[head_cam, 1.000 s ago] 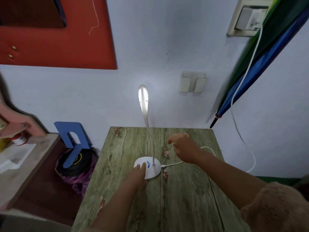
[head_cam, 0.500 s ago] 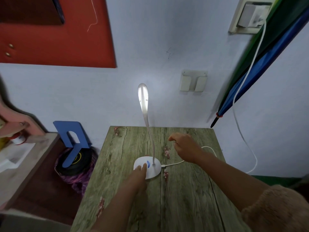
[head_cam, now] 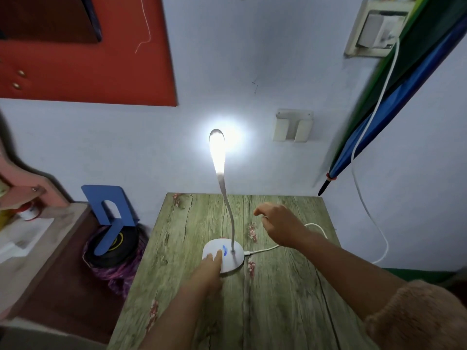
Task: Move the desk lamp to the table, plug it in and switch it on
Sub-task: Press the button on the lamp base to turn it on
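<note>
Pale wall (head_cam: 252, 59) aglow behind the lit desk lamp (head_cam: 217, 152): tap its switch (head_cam: 224, 249) lightly, your left hand (head_cam: 211, 267) straight-fingered, right hand (head_cam: 280, 227) loosely curled, empty.

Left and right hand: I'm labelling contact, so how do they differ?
The left hand touches the lamp base near its blue mark; the right hand holds nothing, apart from that base. The left hand's fingers are extended; the right hand's are loosely curled. Both are bare and over the table.
</note>
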